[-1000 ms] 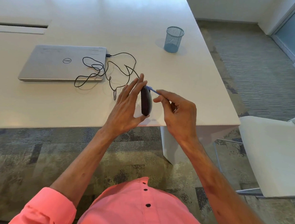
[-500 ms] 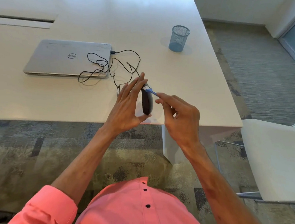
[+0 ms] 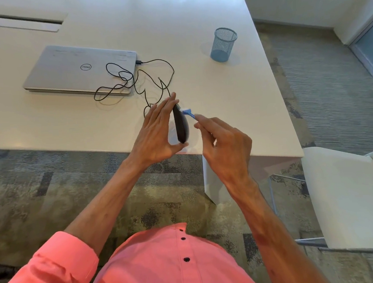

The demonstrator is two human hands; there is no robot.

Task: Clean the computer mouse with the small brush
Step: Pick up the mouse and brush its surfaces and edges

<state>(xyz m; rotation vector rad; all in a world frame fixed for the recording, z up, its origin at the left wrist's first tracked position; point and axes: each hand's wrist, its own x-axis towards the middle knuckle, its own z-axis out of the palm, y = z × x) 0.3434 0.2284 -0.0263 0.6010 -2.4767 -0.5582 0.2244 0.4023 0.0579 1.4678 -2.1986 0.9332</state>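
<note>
You hold the dark, rounded plastic computer mouse up on edge above the near rim of the white table, pinched lengthwise in your left hand: fingertips on its far end at twelve o'clock, thumb under its near end at six. That end-to-end pinch keeps your palm off the mouse and turns its broad face toward three o'clock, so it is open to the brush.

Your right hand is closed in a pinch on the handle of the small blue plastic brush, whose pale head meets the upper end of the mouse from the three o'clock side. Holding it near the tip like a pen probably gives you fine control over short strokes.

The thin black cable trails away toward eleven o'clock in loose loops to the closed silver laptop; that slack lets you tilt the mouse freely. The blue mesh pen cup stands well apart at one o'clock.
</note>
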